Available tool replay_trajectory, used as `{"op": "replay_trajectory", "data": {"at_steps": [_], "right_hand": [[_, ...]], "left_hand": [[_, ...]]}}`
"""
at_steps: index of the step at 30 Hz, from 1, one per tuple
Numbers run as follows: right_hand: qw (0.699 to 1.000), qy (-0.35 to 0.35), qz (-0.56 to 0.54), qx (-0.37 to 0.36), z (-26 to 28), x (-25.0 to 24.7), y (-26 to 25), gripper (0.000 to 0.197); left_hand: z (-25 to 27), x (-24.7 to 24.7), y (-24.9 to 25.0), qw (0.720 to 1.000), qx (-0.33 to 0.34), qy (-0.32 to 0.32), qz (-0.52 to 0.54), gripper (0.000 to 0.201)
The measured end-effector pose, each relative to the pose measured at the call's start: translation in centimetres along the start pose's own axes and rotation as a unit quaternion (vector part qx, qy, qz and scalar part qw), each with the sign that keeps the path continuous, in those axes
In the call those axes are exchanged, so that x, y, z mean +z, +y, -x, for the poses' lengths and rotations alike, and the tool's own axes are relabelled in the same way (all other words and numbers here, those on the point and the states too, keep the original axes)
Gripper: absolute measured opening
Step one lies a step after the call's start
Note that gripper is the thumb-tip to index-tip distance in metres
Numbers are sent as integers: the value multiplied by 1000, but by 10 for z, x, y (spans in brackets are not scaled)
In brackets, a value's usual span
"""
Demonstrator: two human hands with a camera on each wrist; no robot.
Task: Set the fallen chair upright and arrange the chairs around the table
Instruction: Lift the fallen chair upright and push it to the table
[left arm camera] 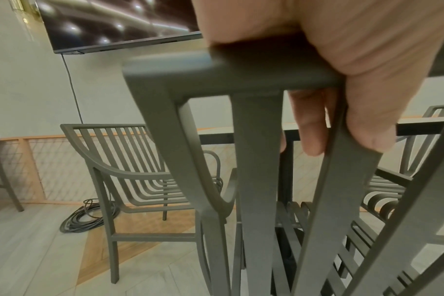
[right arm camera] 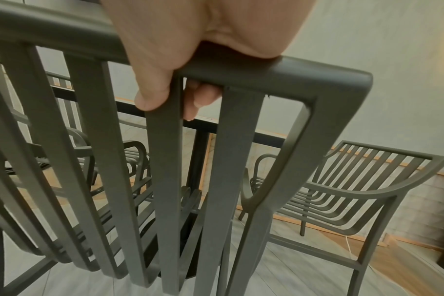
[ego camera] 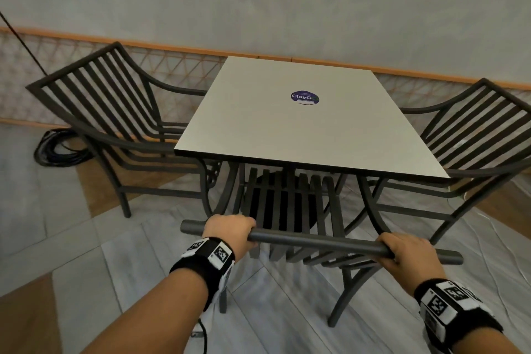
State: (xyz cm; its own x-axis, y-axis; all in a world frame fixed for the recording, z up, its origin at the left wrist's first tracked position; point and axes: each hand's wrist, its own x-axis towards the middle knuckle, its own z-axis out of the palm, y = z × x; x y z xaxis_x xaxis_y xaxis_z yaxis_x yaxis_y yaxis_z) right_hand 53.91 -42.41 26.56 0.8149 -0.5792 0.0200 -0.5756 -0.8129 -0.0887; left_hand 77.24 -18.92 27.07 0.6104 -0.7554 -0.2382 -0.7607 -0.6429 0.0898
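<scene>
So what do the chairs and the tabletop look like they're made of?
The chair held by both hands looks like moulded plastic or coated metal: matt dark grey, slats and rail in one seamless piece with rounded corners. The tabletop looks like a laminate board: smooth pale face, thin dark edge.

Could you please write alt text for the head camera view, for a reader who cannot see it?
Both hands, left hand and right hand, grip the top rail of a dark slatted chair whose seat sits partly under a square white table. Matching chairs stand at the table's left and right sides, by a pale wall.
</scene>
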Motion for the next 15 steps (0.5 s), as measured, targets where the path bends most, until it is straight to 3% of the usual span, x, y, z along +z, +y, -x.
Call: {"op": "replay_trajectory", "data": {"at_steps": [3, 5, 9, 12, 15], "right_hand": [[1000, 17, 10, 14, 4, 2, -6, 29], [998, 46, 8, 40, 9, 8, -13, 26], [989, 82, 30, 116, 14, 25, -30, 44], [987, 59, 19, 150, 21, 36, -65, 78], [989, 63, -23, 132, 30, 45, -117, 95]], "left_hand": [[12, 12, 2, 997, -2, 82, 1, 25], [24, 22, 1, 995, -4, 100, 17, 47], [57, 27, -6, 997, 14, 67, 21, 88], [80, 24, -25, 999, 32, 21, 38, 88], [94, 14, -55, 998, 53, -7, 34, 85]]}}
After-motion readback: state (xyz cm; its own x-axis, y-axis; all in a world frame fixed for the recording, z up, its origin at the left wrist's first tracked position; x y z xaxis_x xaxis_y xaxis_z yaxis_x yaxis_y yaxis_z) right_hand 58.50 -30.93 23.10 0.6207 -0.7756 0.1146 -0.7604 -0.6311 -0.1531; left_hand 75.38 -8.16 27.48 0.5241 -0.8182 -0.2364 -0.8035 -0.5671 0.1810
